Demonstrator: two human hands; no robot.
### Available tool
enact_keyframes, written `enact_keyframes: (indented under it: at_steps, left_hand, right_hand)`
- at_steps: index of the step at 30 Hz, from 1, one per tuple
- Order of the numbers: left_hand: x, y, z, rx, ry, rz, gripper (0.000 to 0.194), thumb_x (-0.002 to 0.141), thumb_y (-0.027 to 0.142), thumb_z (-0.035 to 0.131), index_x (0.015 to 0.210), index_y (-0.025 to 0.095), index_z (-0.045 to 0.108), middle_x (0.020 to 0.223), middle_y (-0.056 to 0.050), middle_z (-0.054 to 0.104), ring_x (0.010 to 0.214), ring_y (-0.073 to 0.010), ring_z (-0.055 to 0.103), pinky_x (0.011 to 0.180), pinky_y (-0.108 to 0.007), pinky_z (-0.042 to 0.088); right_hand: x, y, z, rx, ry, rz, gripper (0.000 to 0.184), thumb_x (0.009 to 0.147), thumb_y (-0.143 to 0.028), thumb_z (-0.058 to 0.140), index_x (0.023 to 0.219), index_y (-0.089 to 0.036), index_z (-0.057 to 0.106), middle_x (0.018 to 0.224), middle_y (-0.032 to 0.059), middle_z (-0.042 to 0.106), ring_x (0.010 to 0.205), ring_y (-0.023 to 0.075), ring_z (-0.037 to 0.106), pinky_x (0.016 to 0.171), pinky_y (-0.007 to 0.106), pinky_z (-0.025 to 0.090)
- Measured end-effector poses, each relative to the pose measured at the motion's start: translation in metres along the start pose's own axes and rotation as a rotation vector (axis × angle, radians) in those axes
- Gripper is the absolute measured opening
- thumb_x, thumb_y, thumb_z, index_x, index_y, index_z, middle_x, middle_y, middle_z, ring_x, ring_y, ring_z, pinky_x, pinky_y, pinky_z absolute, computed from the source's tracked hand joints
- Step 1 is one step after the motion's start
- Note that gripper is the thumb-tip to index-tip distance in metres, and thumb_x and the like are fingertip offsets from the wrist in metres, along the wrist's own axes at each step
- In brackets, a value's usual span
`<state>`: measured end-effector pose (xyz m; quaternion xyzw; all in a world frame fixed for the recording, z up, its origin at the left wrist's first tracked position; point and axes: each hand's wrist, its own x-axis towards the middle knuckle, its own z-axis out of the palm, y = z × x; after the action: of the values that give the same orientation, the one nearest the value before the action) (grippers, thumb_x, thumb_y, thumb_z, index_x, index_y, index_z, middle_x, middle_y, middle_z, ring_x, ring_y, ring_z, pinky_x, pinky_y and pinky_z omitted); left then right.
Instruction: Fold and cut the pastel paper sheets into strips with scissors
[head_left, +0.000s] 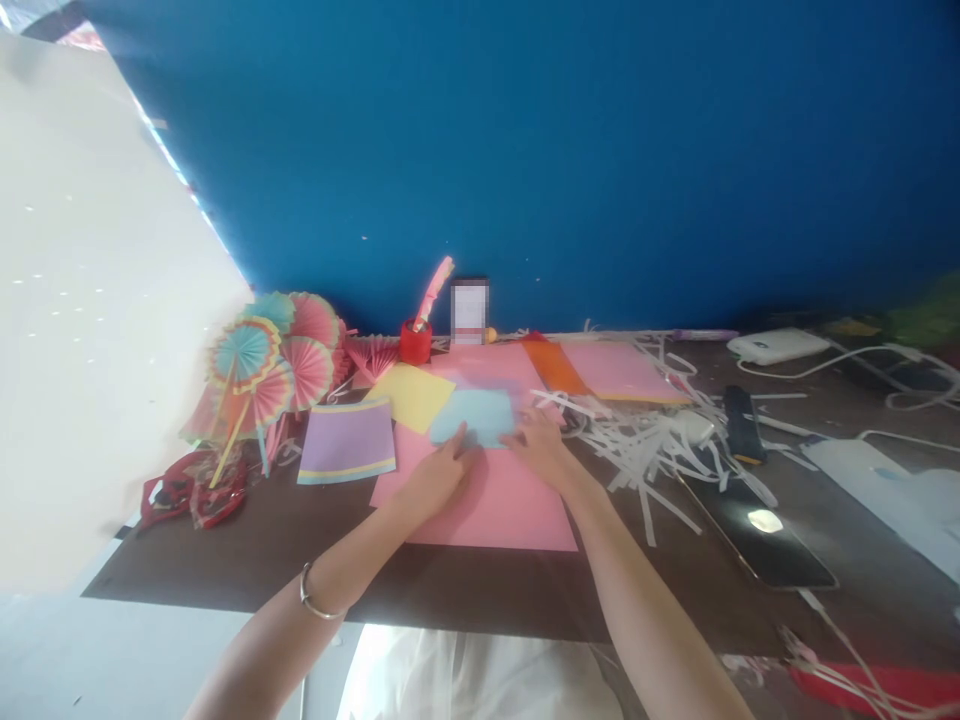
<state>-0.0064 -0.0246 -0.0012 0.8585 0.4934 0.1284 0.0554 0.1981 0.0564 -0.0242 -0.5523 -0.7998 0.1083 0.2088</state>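
Note:
A light blue sheet of paper (484,412) lies on a larger pink sheet (495,510) in front of me. My left hand (439,470) rests at its lower left edge, index finger stretched out onto the blue paper and the other fingers partly hidden. At the blue paper's right edge is my right hand (544,445), thumb at the lower corner and fingers apart, slightly bent. Left of the blue sheet, a yellow sheet (415,395) reaches its edge. Farther left lies a purple sheet (347,440) with yellow and blue bands.
Pleated paper fans (259,360) stand at the left, behind a red wrapped item (195,490). A red cup (415,343) is at the back near a small screen (470,312). White paper strips (637,440), a phone (761,530) and a cabled white device (780,346) lie right.

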Motion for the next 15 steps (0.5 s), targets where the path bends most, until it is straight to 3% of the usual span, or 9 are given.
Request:
enact_keyframes:
  at_steps: [5, 12, 15]
  left_hand:
    - [0.0, -0.001, 0.0, 0.052, -0.023, 0.001, 0.054, 0.079, 0.0, 0.028, 0.127, 0.02, 0.043, 0.147, -0.011, 0.02, 0.089, -0.0199, 0.064, 0.072, -0.03, 0.052]
    - [-0.001, -0.003, -0.004, -0.039, -0.06, -0.015, 0.05, 0.08, 0.002, 0.028, 0.125, 0.019, 0.044, 0.147, -0.011, 0.02, 0.103, -0.0222, 0.059, 0.084, -0.034, 0.049]
    - [-0.003, -0.007, -0.005, -0.139, -0.065, -0.071, 0.048, 0.08, 0.002, 0.031, 0.121, 0.019, 0.048, 0.148, -0.011, 0.017, 0.109, -0.0231, 0.056, 0.088, -0.036, 0.047]
  right_hand:
    - [0.001, 0.003, 0.003, -0.052, -0.034, 0.002, 0.028, 0.077, -0.039, 0.056, 0.059, -0.017, 0.057, 0.118, 0.0135, 0.049, 0.115, 0.0342, 0.038, 0.093, 0.052, 0.029]
    - [-0.003, -0.002, -0.01, -0.117, -0.067, 0.044, 0.03, 0.079, -0.047, 0.051, 0.074, -0.018, 0.058, 0.121, 0.0145, 0.047, 0.118, 0.0364, 0.034, 0.093, 0.057, 0.025]
    - [-0.005, -0.003, -0.017, -0.139, -0.101, 0.032, 0.031, 0.079, -0.048, 0.05, 0.071, -0.018, 0.057, 0.122, 0.0134, 0.046, 0.117, 0.0362, 0.034, 0.092, 0.056, 0.026]
